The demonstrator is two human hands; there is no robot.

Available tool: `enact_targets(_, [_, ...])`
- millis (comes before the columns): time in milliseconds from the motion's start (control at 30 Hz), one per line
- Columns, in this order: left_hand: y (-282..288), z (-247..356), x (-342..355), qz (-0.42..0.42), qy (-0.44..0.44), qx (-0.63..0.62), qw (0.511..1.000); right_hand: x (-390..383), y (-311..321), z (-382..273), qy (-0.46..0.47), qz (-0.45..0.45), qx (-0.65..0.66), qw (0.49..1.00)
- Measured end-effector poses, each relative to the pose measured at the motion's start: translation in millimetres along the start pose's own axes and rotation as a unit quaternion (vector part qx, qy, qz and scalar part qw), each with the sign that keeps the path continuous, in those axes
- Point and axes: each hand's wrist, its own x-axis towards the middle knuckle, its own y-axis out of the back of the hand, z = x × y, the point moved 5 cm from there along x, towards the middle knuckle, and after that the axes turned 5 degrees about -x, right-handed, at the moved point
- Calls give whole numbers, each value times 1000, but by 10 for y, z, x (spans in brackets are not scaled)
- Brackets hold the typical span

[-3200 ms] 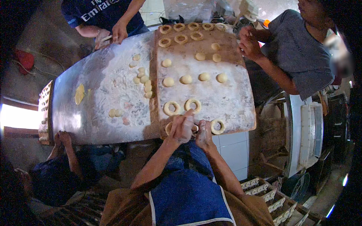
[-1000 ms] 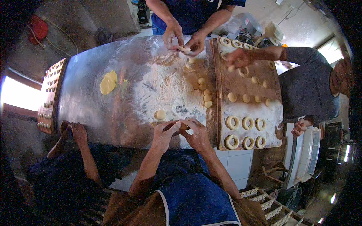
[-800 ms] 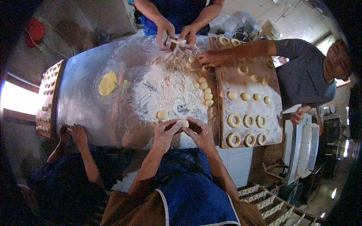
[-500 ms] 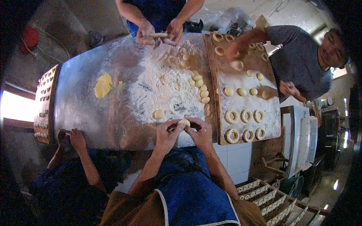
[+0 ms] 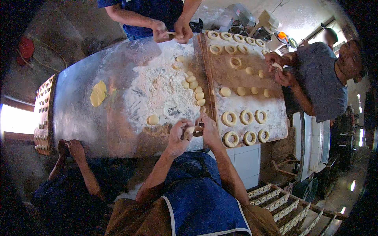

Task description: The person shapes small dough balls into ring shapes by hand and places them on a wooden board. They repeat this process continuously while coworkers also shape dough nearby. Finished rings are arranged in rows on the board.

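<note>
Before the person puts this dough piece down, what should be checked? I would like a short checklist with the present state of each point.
1. Dough piece held by both the left hand and the right hand: ok.
2. Piece already shaped into a ring: cannot tell, the fingers hide it.
3. Free space on the wooden board beside the dough rings: ok.
4. Flour on the metal table near the hands: ok.
5. Co-worker's hands away from the near rows: ok.
</note>
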Motion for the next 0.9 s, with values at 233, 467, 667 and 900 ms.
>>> enact_targets(233, [-499,24,263,110,-52,-156,980,-66,408,96,42,9,24,999])
enact_targets(467, [-1161,-12,357,207,112,-503,832,-85,778,77,253,110,-41,960])
enact_targets(667, [-1552,39,429,197,94,-119,969,-138,1352,276,320,103,-203,920])
enact_targets(900, [-1984,-226,503,193,13,-54,980,-141,1914,663,318,117,-235,911])
